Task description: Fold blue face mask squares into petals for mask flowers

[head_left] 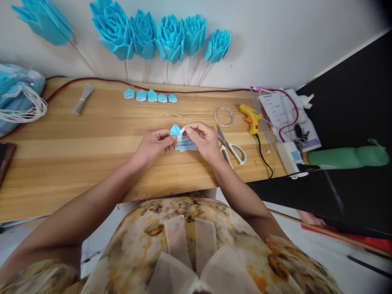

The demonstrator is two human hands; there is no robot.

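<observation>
My left hand (155, 145) is closed in a pinch on a small blue folded piece (175, 129) that looks like a flower petal with a pointed top. In a pinch of its own, my right hand (204, 139) holds a small white strip (183, 130) against the right side of that piece. Beneath both hands lies a flat stack of pale blue strips (186, 144), partly covered by the fingers. Several similar blue folded pieces (152, 96) sit in a row farther back. Scissors with white handles (235, 153) rest just right of my right hand.
Blue flowers on sticks (170, 38) lean against the wall. A tape roll (223, 116), a yellow glue gun (251, 118), papers (286, 110) and a power strip (289, 157) are on the right. A bundle of thin ties (83, 99) and a bagged blue bundle (21, 90) are left.
</observation>
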